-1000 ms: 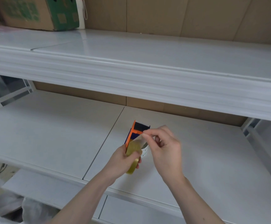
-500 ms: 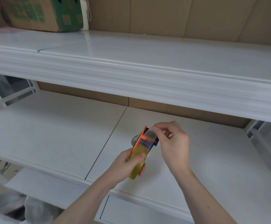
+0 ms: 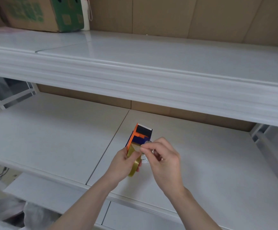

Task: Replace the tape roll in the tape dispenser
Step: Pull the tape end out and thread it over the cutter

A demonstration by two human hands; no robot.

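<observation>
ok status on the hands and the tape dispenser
Left hand grips tape dispenser and yellowish tape roll. Right hand pinching at the dispenser's side. Shelf below, nothing blocking.

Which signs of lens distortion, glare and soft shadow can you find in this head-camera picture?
Head view: the upper shelf's front edge bows from wide-angle distortion; pale glare streaks its top near the cardboard box; only a faint, soft shadow lies under the right hand and tape dispenser.

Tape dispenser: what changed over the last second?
The right hand dropped from the tape dispenser's cutter end to pinch near the tape roll, leaving the serrated blade exposed. The left hand holds the dispenser above the lower shelf as before.
</observation>
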